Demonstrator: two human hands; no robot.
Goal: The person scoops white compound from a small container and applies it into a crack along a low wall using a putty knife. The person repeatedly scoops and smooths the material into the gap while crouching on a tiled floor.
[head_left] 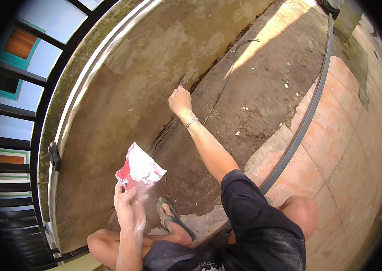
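Crouching at a low concrete wall (123, 90), a person presses a putty knife (184, 79), gripped in the closed right hand (179, 100), against the far part of its patched face. The left hand (130, 210), fingers curled around it, holds up a red-and-white bag of white filler (140, 169) in the near left. Keeping the blade flat and strokes thin should, by appearances, leave a smoother skim.
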